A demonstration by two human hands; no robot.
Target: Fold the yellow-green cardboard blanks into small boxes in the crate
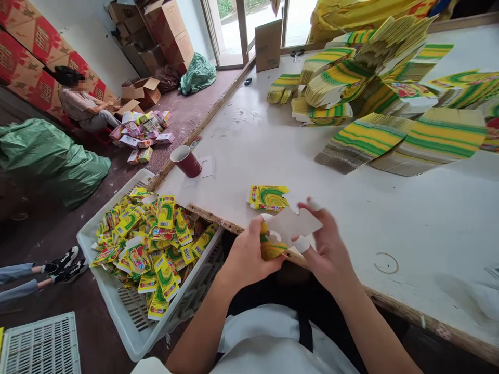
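Over the table's front edge, a small yellow-and-green carton (275, 248) is held with its white inner side and flap facing up. My left hand (247, 257) is closed around its left end, thumb on top. Thumb and fingers of my right hand (329, 249) are at the white flap on the other side, with white covers on the thumb and a fingertip. Just beyond my hands, another yellow carton (268, 198) lies flat on the white table (241, 156).
At left, a white crate (128, 332) holds many yellow cartons (166, 270). A dark red mug (186, 161) stands near the table edge. Bundles of flat printed cartons (374, 135) are piled at back right. Beyond, a person (83, 106) sits by pink boxes (144, 127).
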